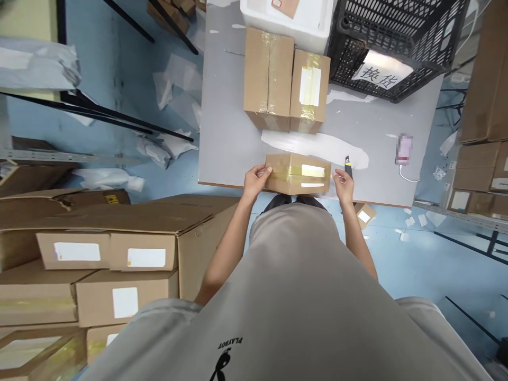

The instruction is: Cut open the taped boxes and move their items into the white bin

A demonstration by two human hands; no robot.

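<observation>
A small taped cardboard box with white labels lies at the table's front edge, close to my body. My left hand grips its left end, the thumb on the upper edge. Just off the right end, my right hand has thumb and forefinger pinched together; what they hold, if anything, is too small to make out. A black and yellow utility knife points away from me right beside its knuckles. The hand covers the knife's near end, so I cannot tell whether it is held or lying there.
On the grey table stand two taped boxes, a white foam bin and a black plastic crate. A pink phone with a cable lies right. Stacked cartons crowd the left; a small box sits below the table edge.
</observation>
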